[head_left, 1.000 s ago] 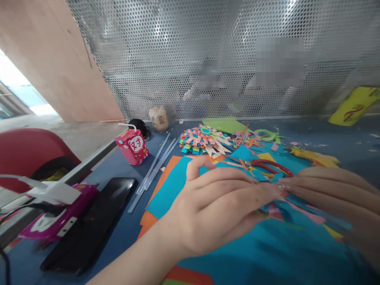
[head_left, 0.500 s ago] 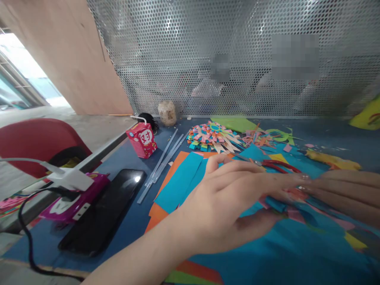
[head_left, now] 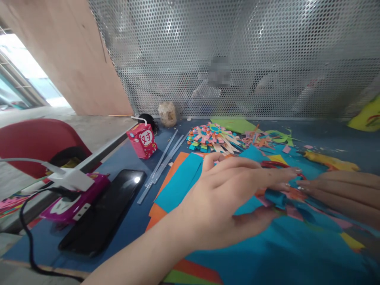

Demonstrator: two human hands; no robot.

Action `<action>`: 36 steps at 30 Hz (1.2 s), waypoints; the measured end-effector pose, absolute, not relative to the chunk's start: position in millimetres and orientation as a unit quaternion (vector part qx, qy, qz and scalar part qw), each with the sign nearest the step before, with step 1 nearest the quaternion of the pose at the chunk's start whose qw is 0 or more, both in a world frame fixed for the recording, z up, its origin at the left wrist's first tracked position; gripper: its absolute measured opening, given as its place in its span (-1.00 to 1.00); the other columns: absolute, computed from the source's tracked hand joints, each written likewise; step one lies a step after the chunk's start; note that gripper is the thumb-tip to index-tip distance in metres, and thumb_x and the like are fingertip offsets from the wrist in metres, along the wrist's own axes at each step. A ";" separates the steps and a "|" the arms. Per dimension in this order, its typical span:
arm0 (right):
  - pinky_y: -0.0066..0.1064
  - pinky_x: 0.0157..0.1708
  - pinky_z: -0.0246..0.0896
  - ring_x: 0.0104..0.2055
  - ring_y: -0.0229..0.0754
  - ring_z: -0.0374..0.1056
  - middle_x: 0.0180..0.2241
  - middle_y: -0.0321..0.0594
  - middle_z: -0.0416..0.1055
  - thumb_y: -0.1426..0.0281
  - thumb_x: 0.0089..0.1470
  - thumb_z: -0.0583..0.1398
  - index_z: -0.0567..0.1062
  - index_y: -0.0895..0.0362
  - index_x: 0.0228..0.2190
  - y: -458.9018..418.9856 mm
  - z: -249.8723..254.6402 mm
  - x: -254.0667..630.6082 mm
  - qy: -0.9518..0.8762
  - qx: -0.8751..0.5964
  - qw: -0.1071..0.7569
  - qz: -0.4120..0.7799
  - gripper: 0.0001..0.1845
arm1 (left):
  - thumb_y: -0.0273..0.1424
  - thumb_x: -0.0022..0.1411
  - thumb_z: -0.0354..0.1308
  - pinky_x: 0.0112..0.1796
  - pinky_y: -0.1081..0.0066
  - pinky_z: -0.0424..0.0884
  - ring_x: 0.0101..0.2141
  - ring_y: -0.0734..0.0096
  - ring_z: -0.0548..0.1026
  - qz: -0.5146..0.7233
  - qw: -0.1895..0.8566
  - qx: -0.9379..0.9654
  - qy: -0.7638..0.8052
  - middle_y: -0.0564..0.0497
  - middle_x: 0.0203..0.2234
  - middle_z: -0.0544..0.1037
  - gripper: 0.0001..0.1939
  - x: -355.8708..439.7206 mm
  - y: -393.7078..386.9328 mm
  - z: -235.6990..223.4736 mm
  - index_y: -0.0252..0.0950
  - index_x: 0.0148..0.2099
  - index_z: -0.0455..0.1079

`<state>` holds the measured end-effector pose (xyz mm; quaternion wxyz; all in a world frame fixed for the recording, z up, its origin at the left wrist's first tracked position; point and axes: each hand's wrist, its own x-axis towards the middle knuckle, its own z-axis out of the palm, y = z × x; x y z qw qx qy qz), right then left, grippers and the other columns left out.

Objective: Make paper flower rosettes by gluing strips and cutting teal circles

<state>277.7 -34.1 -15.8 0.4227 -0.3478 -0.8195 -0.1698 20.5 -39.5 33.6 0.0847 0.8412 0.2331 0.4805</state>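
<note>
head view: left hand (head_left: pixel 219 202) has thumb and fingers (head_left: pixel 267 176) apart around curled paper strips (head_left: pixel 275 198), right hand (head_left: pixel 341 192) is blurry, so can't tell if either's gripping. strips sit over blue sheets (head_left: pixel 252 267) on the desk (head_left: pixel 118 160), probably half-done with flat paper left. past that, drink carton (head_left: pixel 142 141) reading "对", then a fringed rosette (head_left: pixel 206 137) that looks finished.

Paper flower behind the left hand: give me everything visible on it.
The flower looks made of paper: rows of short strips in pink, blue, orange and green, with a blue center ringed in yellow-green near its far side. Cream tails with pointed ends fan out toward the right. It may be several stacked pieces; I can't tell. It lies on the blue table, in front of the green sheet and left of the paper shreds. Neither of the hands appears to touch it.
</note>
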 end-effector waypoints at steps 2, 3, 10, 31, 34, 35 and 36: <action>-0.24 -0.14 0.30 -0.10 -0.08 0.34 -0.27 -0.21 0.48 0.16 0.15 -0.04 0.27 -0.20 0.04 -33.0 -14.0 280.0 -0.839 -0.313 0.413 -0.162 -0.59 | -0.46 0.15 0.05 -0.13 0.34 0.30 -0.20 0.40 0.47 0.477 0.082 0.845 0.229 0.01 -0.23 0.54 -0.75 20.0 -39.1 33.3 -0.23 -0.08 0.30; -0.23 -0.13 0.29 -0.09 -0.07 0.33 -0.27 -0.19 0.48 0.15 0.14 -0.03 0.28 -0.17 0.04 -32.3 -12.5 281.2 -0.847 -0.300 0.407 -0.161 -0.57 | -0.47 0.15 0.05 -0.12 0.34 0.30 -0.21 0.40 0.47 0.476 0.083 0.846 0.226 0.03 -0.23 0.54 -0.74 19.8 -39.0 33.3 -0.23 -0.07 0.29; -0.19 -0.16 0.30 -0.13 -0.06 0.35 -0.26 -0.20 0.49 0.22 0.13 0.02 0.29 -0.18 0.03 -31.2 -4.8 282.8 -0.858 -0.289 0.397 -0.151 -0.60 | -0.53 0.11 0.08 -0.10 0.31 0.27 -0.19 0.39 0.47 0.476 0.124 0.840 0.228 0.08 -0.32 0.58 -0.66 20.1 -39.6 37.1 -0.23 -0.04 0.25; -0.28 -0.14 0.27 -0.14 -0.10 0.34 -0.30 -0.16 0.46 0.28 0.16 0.00 0.21 -0.08 0.09 -28.8 1.4 279.1 -0.874 -0.243 0.370 -0.201 -0.56 | -0.57 0.05 0.15 -0.06 0.25 0.26 -0.28 0.41 0.49 0.499 0.205 0.813 0.221 0.10 -0.35 0.57 -0.56 21.0 -39.1 34.0 -0.21 -0.01 0.21; -0.26 -0.13 0.26 -0.12 -0.12 0.32 -0.29 -0.19 0.44 0.33 0.17 -0.01 0.20 -0.14 0.08 -27.3 -0.2 279.5 -0.872 -0.258 0.370 -0.191 -0.57 | -0.53 0.06 0.16 -0.04 0.25 0.23 -0.28 0.41 0.48 0.509 0.203 0.811 0.202 0.08 -0.32 0.57 -0.56 21.6 -37.3 33.0 -0.22 0.00 0.21; -0.26 -0.13 0.25 -0.12 -0.12 0.32 -0.30 -0.19 0.44 0.36 0.17 0.00 0.21 -0.14 0.08 -26.4 -1.0 279.6 -0.870 -0.259 0.372 -0.192 -0.56 | -0.52 0.07 0.17 -0.04 0.25 0.23 -0.27 0.40 0.48 0.514 0.201 0.810 0.197 0.07 -0.32 0.57 -0.57 21.7 -36.9 33.0 -0.22 0.00 0.21; -0.26 -0.13 0.26 -0.13 -0.12 0.33 -0.30 -0.19 0.45 0.39 0.16 0.01 0.22 -0.13 0.08 -25.4 -1.9 279.7 -0.870 -0.253 0.376 -0.193 -0.56 | -0.50 0.07 0.17 -0.05 0.26 0.23 -0.27 0.40 0.48 0.519 0.199 0.808 0.196 0.07 -0.31 0.57 -0.57 21.7 -36.7 33.2 -0.22 0.00 0.22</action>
